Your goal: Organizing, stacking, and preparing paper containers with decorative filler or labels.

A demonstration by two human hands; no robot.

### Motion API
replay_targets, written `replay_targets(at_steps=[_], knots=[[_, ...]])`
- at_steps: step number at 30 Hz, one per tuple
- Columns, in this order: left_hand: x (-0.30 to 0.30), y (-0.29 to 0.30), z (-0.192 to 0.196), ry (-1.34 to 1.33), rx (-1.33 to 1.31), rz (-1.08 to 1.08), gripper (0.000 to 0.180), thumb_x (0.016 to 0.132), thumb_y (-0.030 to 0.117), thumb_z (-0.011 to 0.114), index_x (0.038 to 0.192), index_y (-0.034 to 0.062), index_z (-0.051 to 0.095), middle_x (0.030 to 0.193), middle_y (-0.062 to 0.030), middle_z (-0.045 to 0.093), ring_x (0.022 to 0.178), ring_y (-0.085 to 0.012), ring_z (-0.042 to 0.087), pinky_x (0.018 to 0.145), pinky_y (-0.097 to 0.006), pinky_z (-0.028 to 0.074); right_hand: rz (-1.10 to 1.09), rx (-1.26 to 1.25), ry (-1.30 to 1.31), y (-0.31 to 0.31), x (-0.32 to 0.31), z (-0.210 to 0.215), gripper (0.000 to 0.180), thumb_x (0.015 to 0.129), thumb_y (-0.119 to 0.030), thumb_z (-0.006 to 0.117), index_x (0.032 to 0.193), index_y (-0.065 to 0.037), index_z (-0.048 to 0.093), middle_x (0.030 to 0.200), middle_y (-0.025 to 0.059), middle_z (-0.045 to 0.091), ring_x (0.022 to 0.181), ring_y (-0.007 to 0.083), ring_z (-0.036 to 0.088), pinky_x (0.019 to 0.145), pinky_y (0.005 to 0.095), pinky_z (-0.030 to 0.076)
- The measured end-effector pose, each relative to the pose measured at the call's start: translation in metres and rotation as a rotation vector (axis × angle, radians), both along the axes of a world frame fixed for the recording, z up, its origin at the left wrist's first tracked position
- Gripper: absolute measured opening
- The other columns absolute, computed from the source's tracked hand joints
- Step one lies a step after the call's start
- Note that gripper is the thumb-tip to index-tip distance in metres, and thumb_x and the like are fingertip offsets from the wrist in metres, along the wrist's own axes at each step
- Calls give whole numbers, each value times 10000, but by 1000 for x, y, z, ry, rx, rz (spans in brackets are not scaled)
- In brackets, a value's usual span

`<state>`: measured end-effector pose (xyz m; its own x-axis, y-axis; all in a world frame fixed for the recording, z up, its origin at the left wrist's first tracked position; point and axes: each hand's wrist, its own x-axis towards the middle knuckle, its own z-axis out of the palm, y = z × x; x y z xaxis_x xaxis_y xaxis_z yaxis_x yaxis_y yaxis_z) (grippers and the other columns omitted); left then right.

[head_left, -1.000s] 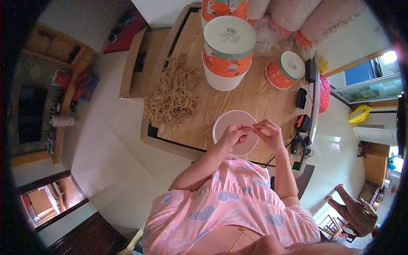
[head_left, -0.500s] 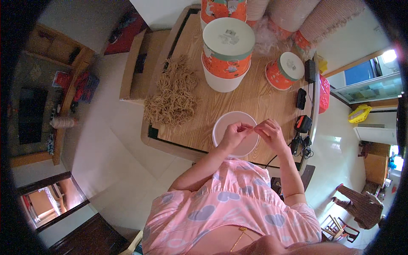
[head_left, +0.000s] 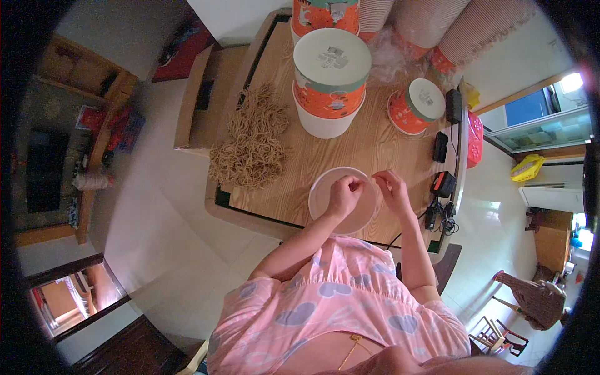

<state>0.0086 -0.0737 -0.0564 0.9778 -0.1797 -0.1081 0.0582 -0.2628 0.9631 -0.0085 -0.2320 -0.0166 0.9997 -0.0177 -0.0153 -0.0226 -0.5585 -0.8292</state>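
A round white bucket or tub (head_left: 320, 201) stands at the near edge of the wooden table, its pale inside facing up. Over its middle is my left hand (head_left: 345, 197), fingers curled in toward the thumb. My right hand (head_left: 394, 192) hovers at the bucket's right rim, thumb and fingertips pinched together. A small gap separates the two hands. Whatever sits in either pinch is too small to make out. Left of the bucket lies a tangled heap of tan paper cord (head_left: 250, 140).
An orange printed paper bucket (head_left: 331, 100) stands upside down in a stack beyond my hands. A smaller orange tub (head_left: 415, 106) is to its right. Stacked tubs (head_left: 431, 22) in plastic fill the back. Along the right edge lie a black adapter (head_left: 444, 184) and cables; a cardboard box (head_left: 212, 94) is left.
My hands have drawn apart from where their fingertips met above the bucket. The left fingers have curled in more. The whole view has shifted slightly.
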Motion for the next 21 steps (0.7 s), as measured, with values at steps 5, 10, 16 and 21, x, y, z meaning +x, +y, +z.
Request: replay_targets(at_steps=[5, 10, 16, 21], knots=[[0, -2, -3, -13, 38, 40, 129, 727, 121, 651, 741, -6, 629, 682, -153, 630, 631, -257, 633, 587, -334, 488, -1, -3, 35, 1, -1, -2, 114, 847, -92, 540, 895, -24, 619, 833, 114, 597, 747, 242, 574, 648, 314, 451], [0, -3, -1, 13, 22, 64, 133, 730, 122, 649, 740, -9, 627, 677, -149, 630, 631, -259, 631, 586, -336, 488, 4, 57, 58, -2, -1, -9, 132, 838, -75, 547, 935, -43, 631, 793, 68, 581, 713, 148, 536, 594, 267, 409], [0, -6, 0, 25, 10, 57, 112, 736, 98, 658, 765, -7, 632, 696, -106, 647, 639, -179, 624, 602, -298, 484, 18, 138, 196, -8, -1, -21, 156, 832, -75, 560, 960, -28, 634, 793, 33, 596, 707, 93, 514, 609, 249, 403], [-2, -8, 1, -22, 24, 77, 102, 735, 96, 659, 762, 2, 633, 690, -115, 643, 637, -189, 626, 600, -301, 483, 9, 271, 206, -10, 1, -37, 138, 802, -49, 573, 915, -37, 651, 779, 45, 609, 703, 109, 516, 614, 250, 414]])
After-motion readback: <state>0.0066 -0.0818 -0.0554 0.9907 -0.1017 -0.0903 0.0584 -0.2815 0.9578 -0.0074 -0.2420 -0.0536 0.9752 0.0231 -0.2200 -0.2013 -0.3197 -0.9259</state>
